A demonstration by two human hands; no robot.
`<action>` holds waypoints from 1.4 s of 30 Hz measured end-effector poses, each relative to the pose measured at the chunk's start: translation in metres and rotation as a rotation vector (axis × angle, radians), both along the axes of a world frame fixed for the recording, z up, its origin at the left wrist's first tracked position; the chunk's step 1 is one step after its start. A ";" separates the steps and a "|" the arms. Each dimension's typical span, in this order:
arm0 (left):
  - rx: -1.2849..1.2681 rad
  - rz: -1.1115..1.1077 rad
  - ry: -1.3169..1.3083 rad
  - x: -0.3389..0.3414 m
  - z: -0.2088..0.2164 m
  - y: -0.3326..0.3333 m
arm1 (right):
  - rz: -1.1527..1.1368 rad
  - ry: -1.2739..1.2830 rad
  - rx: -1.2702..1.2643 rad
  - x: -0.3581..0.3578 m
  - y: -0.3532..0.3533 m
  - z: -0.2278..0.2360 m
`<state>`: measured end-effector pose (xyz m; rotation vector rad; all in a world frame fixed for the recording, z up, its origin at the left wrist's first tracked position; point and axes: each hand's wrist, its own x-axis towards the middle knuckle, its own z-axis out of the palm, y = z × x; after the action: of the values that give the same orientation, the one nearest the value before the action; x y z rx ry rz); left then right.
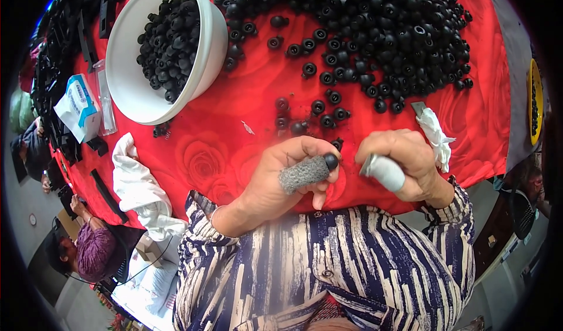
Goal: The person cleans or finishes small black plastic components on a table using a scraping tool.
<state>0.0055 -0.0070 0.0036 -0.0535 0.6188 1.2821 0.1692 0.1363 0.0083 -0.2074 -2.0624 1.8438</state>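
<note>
My left hand is closed, pinching a small round black knob-like part at its fingertips. A fuzzy grey finger cover sits on one digit, right beside that part. To the right, my right hand is curled shut, apart from the left. A white wrapped piece with a greyish end shows at its thumb side; whether it is a thumb cover or a tool handle I cannot tell. Just beyond both hands, several loose black parts lie on the red rose-patterned cloth.
A large heap of black parts covers the far right. A white tub holding more stands far left. Beside it lie a tissue pack, a white cloth and black strips. A white-wrapped flat tool rests right. Another person sits left.
</note>
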 end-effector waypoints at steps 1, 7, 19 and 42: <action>0.011 -0.011 0.032 0.000 0.001 0.000 | -0.050 -0.054 0.011 0.001 0.000 0.003; -0.044 -0.048 0.119 0.003 0.002 0.001 | -0.005 0.032 0.299 -0.005 0.000 0.004; -0.090 -0.025 0.033 0.007 -0.003 -0.003 | -0.031 0.089 0.598 -0.006 -0.011 -0.002; 0.096 -0.106 2.277 -0.046 0.032 0.024 | -0.092 0.088 0.611 -0.001 -0.013 0.002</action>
<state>-0.0406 0.0172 0.0361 1.6842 2.3380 0.7359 0.1684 0.1236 0.0104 -0.0537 -2.3900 1.0770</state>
